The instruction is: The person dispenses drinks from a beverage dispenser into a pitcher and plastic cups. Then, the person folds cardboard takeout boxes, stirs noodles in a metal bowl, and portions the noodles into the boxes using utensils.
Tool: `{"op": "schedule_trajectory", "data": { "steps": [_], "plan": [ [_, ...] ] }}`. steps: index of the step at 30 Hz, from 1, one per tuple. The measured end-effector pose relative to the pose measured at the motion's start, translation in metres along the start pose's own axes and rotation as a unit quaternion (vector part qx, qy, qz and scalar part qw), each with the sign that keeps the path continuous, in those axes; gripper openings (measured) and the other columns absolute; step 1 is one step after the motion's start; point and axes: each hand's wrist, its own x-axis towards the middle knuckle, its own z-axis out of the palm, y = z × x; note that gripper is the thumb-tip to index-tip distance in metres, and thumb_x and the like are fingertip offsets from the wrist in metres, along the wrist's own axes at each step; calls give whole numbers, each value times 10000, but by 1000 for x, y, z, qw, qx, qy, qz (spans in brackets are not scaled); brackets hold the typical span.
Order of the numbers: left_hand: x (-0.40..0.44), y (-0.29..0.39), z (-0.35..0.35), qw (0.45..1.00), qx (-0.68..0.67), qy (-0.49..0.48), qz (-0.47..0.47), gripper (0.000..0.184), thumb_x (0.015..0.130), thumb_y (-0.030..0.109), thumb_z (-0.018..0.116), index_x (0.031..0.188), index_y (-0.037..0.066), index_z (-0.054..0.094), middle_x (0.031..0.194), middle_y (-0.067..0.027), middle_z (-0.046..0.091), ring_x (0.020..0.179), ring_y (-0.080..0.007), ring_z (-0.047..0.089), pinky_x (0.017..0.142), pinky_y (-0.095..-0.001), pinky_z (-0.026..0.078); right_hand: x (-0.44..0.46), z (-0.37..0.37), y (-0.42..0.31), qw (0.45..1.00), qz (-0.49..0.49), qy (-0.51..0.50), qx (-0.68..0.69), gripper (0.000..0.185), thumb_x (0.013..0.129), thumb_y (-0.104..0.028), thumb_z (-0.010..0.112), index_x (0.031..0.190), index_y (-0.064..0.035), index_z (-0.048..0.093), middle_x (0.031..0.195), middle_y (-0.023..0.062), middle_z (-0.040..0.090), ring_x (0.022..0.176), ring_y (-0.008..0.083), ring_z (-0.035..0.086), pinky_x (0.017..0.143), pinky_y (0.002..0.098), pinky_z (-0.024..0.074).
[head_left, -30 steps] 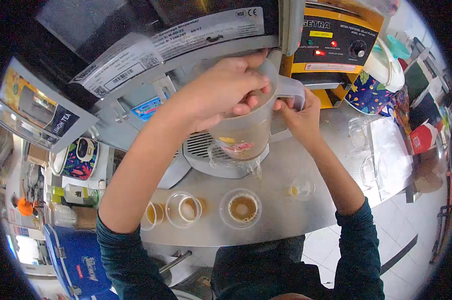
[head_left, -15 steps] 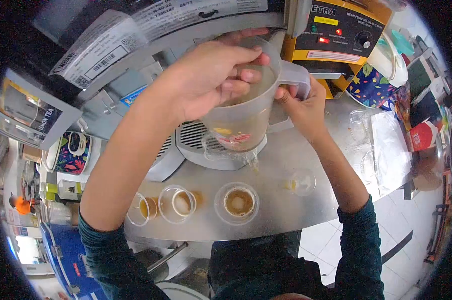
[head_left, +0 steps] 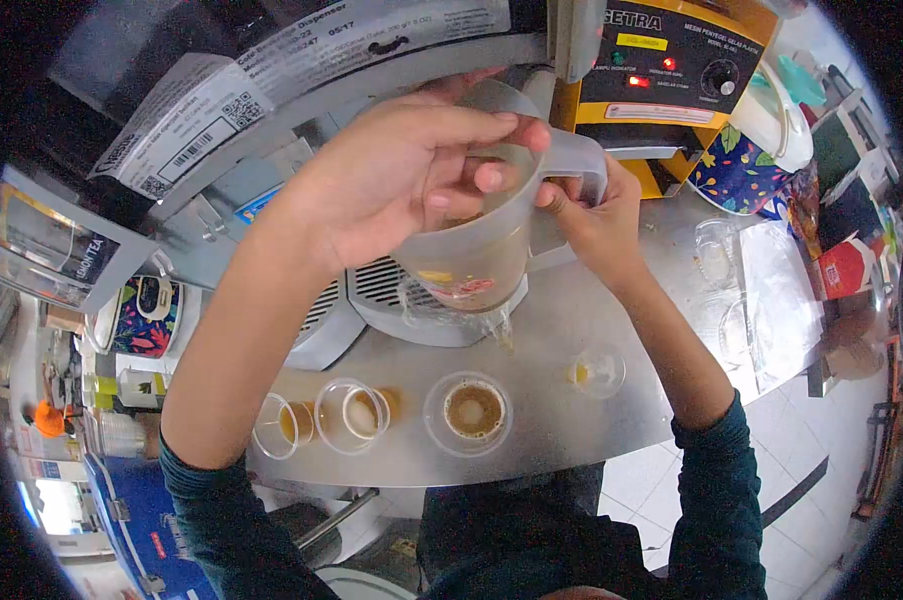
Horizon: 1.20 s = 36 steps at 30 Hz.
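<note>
My right hand (head_left: 599,215) is wrapped round the handle of a translucent plastic jug (head_left: 476,250), which has red and yellow print low on its side. The jug is held up at the front of a drink dispenser (head_left: 351,85), above its slotted drip tray (head_left: 386,285). My left hand (head_left: 411,165) is raised in front of the jug's mouth, its fingers loosely bent and apart, one stretching up behind toward the dispenser. No object shows in it. Crumpled clear plastic (head_left: 501,325) lies beneath the jug. What the jug contains is mostly hidden.
Along the counter's front edge stand a clear cup of frothy brown drink (head_left: 473,411) and two cups of amber drink (head_left: 356,414) (head_left: 286,425). A small clear cup (head_left: 596,371) sits to the right. Behind is a yellow-black cup sealer (head_left: 661,75).
The whole view has shifted slightly, and the jug with both hands appears a little further left and lower. My right hand keeps its grip on the handle.
</note>
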Motion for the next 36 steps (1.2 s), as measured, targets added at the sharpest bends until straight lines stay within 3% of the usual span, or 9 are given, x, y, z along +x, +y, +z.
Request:
{"op": "schedule_trajectory", "data": {
  "steps": [8,11,14,20,26,29,32,35,36],
  "plan": [
    [8,1,0,995,-77,-61,5,163,821,146,464,876,-8,468,887,-64,557,614,-53,455,525,-169,405,2,0,0,1000,17,3,9,395,614,-277,742,884,-45,569,636,-81,452,543,14,341,464,158,279],
    [5,5,6,992,-109,-10,-56,232,837,104,421,1049,11,425,780,-40,479,455,-35,346,360,-129,253,3,0,-1,1000,18,4,-23,401,611,-284,743,884,-46,569,631,-82,450,543,15,343,464,157,281],
    [1,6,26,992,-34,116,-45,338,833,71,422,1163,90,353,747,-53,474,388,-33,310,336,-121,241,5,3,3,1000,-3,1,10,401,611,-285,743,880,-45,569,627,-84,447,543,16,346,463,159,286],
    [2,5,-6,993,-53,-49,-91,575,825,13,412,1299,214,155,734,-62,482,358,-9,289,288,-116,213,6,7,1,1000,-5,3,21,392,614,-272,741,879,-40,568,662,-73,491,557,14,365,478,152,302],
    [-1,7,-9,982,170,5,-87,659,817,95,472,1323,218,70,671,-30,454,321,-2,259,285,-107,200,6,4,3,1000,-1,7,7,389,608,-261,747,869,-35,568,657,-72,483,552,6,351,465,152,289],
    [2,7,-19,965,249,-34,-71,703,766,61,420,1327,116,-1,748,-69,534,412,-54,399,429,-175,358,5,4,1,1000,6,5,16,378,609,-253,746,863,-36,568,648,-74,476,550,5,349,460,152,286],
    [3,-2,-3,944,306,101,-71,685,815,157,488,1330,156,36,648,-2,444,445,-14,352,379,-121,277,5,2,3,1000,4,1,-13,375,609,-261,746,853,-37,570,644,-74,478,551,7,356,466,150,289],
    [6,-3,-14,816,573,65,-35,642,757,96,419,1320,90,111,764,-89,556,541,-141,514,545,-251,417,6,4,0,1000,-8,13,-9,376,607,-277,746,838,-37,570,634,-74,474,544,10,358,465,150,289],
    [8,-8,-18,774,626,87,25,623,754,103,419,1313,84,143,762,-95,560,582,-162,525,573,-269,417,6,4,1,1000,-8,15,-14,376,607,-279,746,835,-39,570,632,-74,474,541,10,358,464,150,289]
  ]
}}
